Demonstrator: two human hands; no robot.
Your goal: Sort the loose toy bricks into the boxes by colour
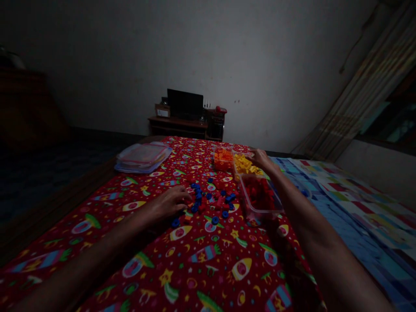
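Loose blue and red toy bricks (211, 201) lie scattered on a red patterned cloth (195, 260). My left hand (170, 203) rests on the cloth at the left edge of that scatter, fingers curled and reaching into the pieces; what they pinch is too small to name. My right hand (261, 159) stretches far forward to the clear tub of yellow bricks (244, 165), fingers at its rim. A tub of orange bricks (223, 158) stands left of it. A tub of red bricks (260, 196) stands nearer, beside my right forearm.
A stack of clear lids or flat containers (143, 157) lies at the back left of the cloth. A blue checked cover (344, 216) spreads to the right. A low dark cabinet with a screen (186, 115) stands against the far wall. The room is dim.
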